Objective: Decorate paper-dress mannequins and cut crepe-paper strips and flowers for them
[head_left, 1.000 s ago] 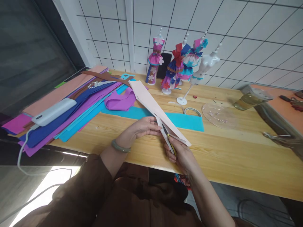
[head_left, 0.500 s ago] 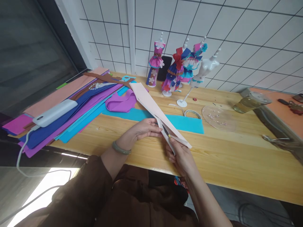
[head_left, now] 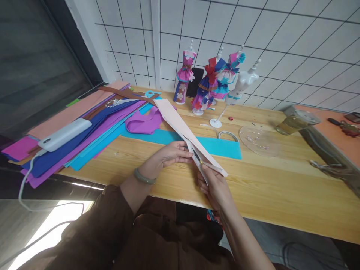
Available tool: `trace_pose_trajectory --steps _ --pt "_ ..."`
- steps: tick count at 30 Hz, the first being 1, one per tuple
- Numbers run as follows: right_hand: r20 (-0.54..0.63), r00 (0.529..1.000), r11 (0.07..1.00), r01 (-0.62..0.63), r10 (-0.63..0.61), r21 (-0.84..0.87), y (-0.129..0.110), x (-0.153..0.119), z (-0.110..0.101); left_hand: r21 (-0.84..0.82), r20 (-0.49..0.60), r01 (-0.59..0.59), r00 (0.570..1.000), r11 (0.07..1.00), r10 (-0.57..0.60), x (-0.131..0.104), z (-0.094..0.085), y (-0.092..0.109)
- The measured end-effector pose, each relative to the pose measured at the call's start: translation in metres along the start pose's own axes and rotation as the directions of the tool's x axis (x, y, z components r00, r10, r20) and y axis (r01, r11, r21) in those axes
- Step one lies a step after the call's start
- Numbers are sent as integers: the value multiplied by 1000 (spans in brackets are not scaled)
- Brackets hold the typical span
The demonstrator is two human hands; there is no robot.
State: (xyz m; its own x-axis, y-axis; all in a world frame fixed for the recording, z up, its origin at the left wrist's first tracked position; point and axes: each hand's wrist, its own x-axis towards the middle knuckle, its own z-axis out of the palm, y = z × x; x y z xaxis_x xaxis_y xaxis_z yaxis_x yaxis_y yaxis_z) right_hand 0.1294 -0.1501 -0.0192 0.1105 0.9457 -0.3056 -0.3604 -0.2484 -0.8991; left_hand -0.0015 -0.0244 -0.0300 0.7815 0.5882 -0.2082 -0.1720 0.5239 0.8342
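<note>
A long pale pink strip of paper or thin fabric (head_left: 180,123) slants across the table's middle, partly slit lengthwise near its close end. My left hand (head_left: 177,153) pinches its near edge between thumb and fingers, just ahead of the cut. In my right hand (head_left: 214,184) is a pair of scissors (head_left: 197,156); the dark blades and a bit of yellow show inside the slit, while the handles are hidden by my fingers. Under the strip lies a flat turquoise piece (head_left: 219,147), and a loosely folded purple strip (head_left: 143,120) is beside it.
Stacked coloured sheets (head_left: 98,131) with a white power bank (head_left: 65,135) lie at left. Small dressed mannequins (head_left: 184,77), a bare mannequin (head_left: 244,84) and a phone (head_left: 195,82) stand behind. Rightward are a tape roll (head_left: 228,135), a bead dish (head_left: 254,141) and a drink cup (head_left: 296,122).
Almost nothing differs. Both hands, the scissors and the pink strip keep their places; the view has shifted very slightly.
</note>
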Motion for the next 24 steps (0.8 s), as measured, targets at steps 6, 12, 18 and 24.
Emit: trace_pose_trajectory --steps 6,12,18,24 --pt "13 1000 1000 -4 3 11 0 1 -1 8 0 -4 1000 1000 4 0 0 0" --pt "-5 1000 1000 -3 3 26 1 1 -1 -2 -12 -9 1000 1000 9 -1 1 0" --pt "-12 1000 999 6 -5 43 2 2 0 0 -23 -3 1000 1000 3 0 3 1" --pt "-30 999 999 11 -10 49 1 2 1 1 -11 -13 1000 1000 13 0 2 0"
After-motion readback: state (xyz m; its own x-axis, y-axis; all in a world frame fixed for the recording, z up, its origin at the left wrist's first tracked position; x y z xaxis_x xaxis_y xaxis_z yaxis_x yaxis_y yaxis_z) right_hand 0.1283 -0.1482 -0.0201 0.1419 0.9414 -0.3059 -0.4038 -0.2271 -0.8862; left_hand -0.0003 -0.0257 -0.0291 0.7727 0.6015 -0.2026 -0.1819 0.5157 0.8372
